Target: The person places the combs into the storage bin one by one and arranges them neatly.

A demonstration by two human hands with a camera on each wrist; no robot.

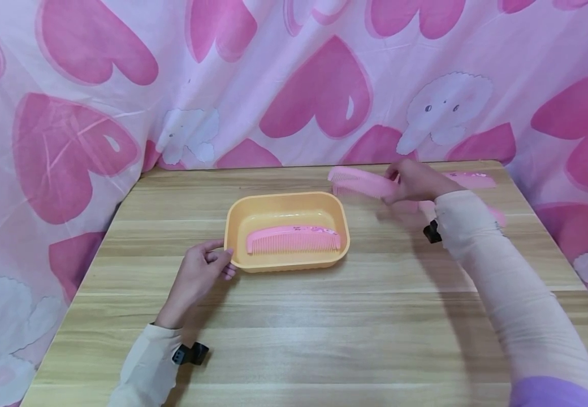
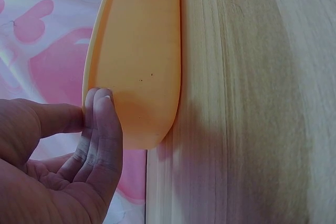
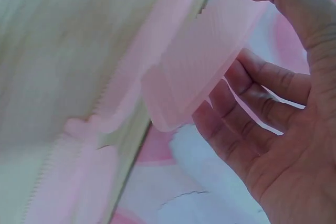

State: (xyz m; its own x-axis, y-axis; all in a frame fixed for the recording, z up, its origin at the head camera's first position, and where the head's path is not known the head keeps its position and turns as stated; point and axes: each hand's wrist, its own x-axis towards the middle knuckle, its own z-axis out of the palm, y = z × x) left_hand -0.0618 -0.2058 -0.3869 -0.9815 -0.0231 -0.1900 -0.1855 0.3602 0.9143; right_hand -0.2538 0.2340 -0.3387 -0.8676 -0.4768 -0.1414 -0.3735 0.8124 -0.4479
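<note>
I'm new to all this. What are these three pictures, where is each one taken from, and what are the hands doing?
No machine here: a person works with two bare hands and wears three cameras. The wide picture comes from the head, looking down at a wooden table. The other two come from the wrists.

On the table stands a yellow tray with one pink comb lying inside it. The left hand pinches the tray's near left rim, as the left wrist view shows close up. The right hand holds a second pink comb in its grip to the tray's right; the right wrist view shows it, blurred. More pink combs lie beyond that hand.
</note>
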